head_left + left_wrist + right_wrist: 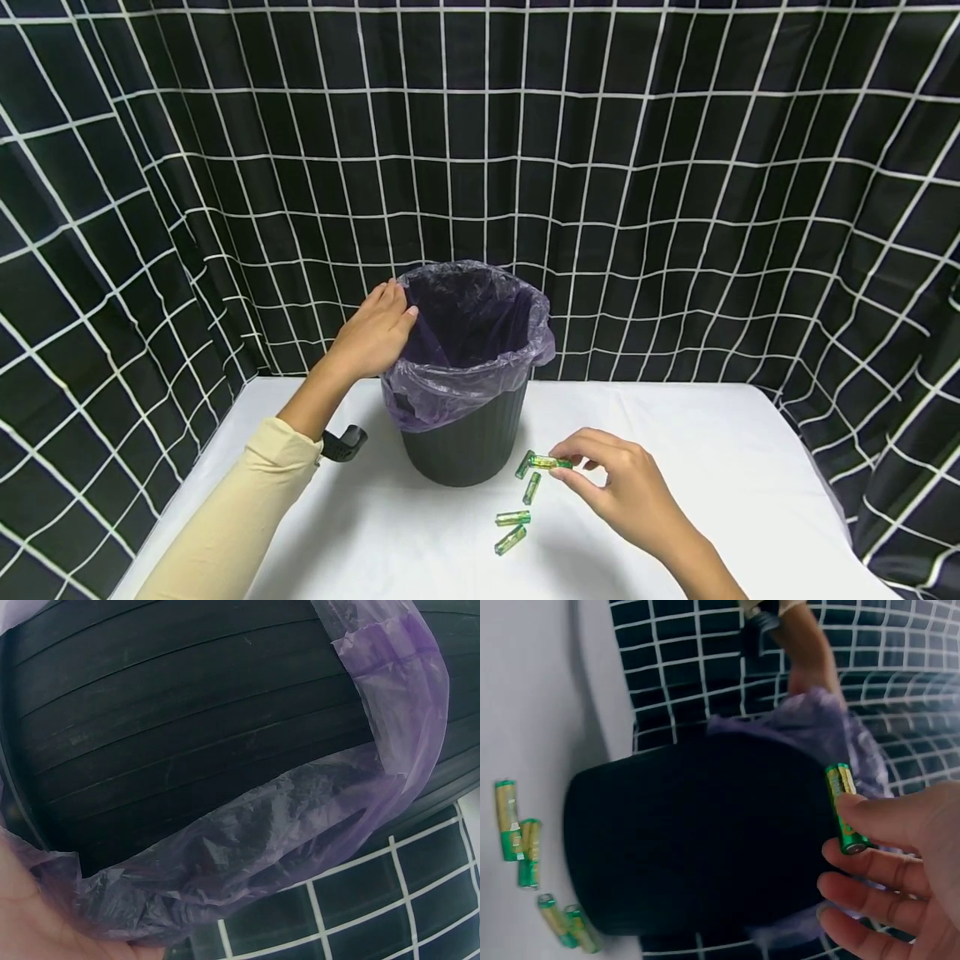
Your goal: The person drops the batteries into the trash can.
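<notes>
A black ribbed trash bin (468,450) stands upright on the white-covered table, lined with a translucent purple bag (457,400) folded over its rim. My left hand (375,333) grips the left side of the rim through the bag. In the left wrist view, part of the left hand (37,915) shows against the purple plastic. My right hand (618,483) pinches a green and gold battery (841,806) between thumb and fingers, right of the bin's base. Several similar batteries (513,517) lie loose on the table, left of and below that hand.
The white-covered table (675,442) extends on both sides of the bin. A black curtain (600,192) with a white grid stands close behind and along both sides. A black band (345,443) sits on my left wrist.
</notes>
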A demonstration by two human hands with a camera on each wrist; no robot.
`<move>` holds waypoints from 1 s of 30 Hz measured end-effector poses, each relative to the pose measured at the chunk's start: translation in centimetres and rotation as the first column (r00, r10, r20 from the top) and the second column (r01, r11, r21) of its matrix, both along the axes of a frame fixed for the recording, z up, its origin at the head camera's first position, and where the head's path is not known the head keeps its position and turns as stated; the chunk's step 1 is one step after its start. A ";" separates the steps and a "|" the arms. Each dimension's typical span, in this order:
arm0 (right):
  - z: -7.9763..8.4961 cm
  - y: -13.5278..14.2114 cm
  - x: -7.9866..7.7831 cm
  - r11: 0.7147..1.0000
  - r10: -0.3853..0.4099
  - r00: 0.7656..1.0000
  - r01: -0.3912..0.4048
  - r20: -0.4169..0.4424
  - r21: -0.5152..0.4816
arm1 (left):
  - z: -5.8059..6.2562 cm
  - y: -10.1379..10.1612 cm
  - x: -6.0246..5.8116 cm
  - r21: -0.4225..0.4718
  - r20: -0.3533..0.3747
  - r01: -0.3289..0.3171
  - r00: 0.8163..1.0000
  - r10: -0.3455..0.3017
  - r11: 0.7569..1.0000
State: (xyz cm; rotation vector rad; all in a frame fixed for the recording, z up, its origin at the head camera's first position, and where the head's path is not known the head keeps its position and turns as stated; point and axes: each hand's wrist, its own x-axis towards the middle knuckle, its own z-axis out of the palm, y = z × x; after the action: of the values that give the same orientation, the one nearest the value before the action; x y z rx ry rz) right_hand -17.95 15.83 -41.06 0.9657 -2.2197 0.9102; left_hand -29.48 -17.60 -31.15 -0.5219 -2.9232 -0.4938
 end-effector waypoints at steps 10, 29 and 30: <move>4.3 -0.4 0.2 0.999 0.034 0.999 -0.033 -0.027 0.041 | 0.0 0.1 0.0 -0.020 0.006 -0.006 1.000 0.006 1.000; 9.4 -3.4 -1.7 0.989 0.085 0.970 -0.054 -0.230 0.139 | 0.1 0.1 -0.2 -0.065 -0.026 0.021 0.999 -0.022 0.998; 9.6 -3.5 -1.8 0.988 0.088 0.970 -0.056 -0.227 0.146 | 0.1 0.1 -0.2 -0.067 -0.027 0.020 0.999 -0.022 0.998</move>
State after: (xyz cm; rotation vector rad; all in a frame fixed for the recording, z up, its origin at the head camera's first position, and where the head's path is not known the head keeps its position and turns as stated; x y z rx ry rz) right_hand -19.79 12.30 -31.41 1.1612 -2.0797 0.6429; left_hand -29.72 -17.48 -31.00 -0.5635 -2.9195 -0.3892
